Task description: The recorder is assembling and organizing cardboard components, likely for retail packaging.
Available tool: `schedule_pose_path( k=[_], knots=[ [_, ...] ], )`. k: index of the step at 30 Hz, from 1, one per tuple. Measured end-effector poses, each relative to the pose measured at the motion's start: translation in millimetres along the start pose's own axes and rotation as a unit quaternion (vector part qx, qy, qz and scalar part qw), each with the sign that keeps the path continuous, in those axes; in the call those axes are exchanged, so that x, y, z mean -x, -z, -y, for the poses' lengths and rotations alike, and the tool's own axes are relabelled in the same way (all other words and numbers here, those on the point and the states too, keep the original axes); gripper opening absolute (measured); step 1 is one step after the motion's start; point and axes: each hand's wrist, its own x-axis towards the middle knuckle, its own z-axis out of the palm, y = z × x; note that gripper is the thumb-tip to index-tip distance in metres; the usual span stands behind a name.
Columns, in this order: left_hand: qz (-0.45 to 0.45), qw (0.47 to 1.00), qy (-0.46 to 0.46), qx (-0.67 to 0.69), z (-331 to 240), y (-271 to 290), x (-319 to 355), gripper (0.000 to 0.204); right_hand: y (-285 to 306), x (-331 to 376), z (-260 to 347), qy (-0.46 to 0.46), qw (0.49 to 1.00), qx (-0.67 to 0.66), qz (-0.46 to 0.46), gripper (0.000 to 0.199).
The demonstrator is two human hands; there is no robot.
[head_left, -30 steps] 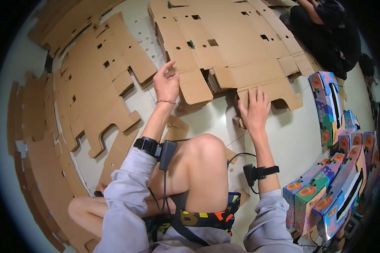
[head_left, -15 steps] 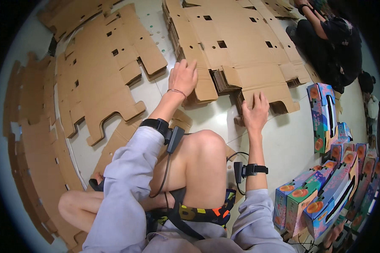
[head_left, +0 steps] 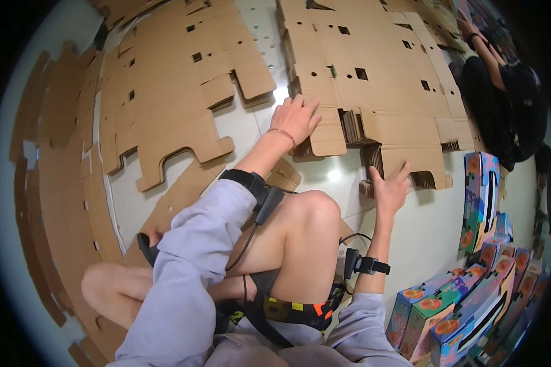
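The person wears a pale lavender long-sleeved top point(head_left: 183, 287), the sleeves loose and creased; the cuffs stop short of the wrists. Just above the left cuff a black strap point(head_left: 243, 178) wraps the forearm and carries a small black box point(head_left: 268, 205), from which a thin black cable point(head_left: 242, 244) runs back along the sleeve. A thin bracelet point(head_left: 283, 134) circles the left wrist, near the left hand point(head_left: 297, 116). Below the right hand point(head_left: 390, 189), a second black strap with a black box point(head_left: 362, 264) sits just above the right cuff, with its own thin cable. The legs are bare at the knee. Dark shorts point(head_left: 300, 309) with orange, yellow and green patches show below the top, crossed by a black harness strap point(head_left: 260, 306).
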Motion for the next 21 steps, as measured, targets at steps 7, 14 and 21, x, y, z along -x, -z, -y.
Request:
schedule_pose_path(
  k=[7, 14, 21],
  knots=[
    [0.052, 0.993, -0.088, 0.061, 69.8, 102.1, 49.8, 0.035, -5.0, 5.3, -6.3, 0.028, 0.997, 0.048, 0.05, 0.084],
    [0.103, 0.982, 0.106, 0.12, 148.9, 203.8, 144.5, 0.034, 4.7, -7.7, -4.1, 0.016, 0.988, 0.101, 0.116, 0.09],
    [0.056, 0.959, 0.238, 0.14, 232.3, 191.3, 259.4, 0.038, -10.9, -0.8, 2.9, 0.054, 0.972, 0.172, 0.149, 0.093]
  ],
)
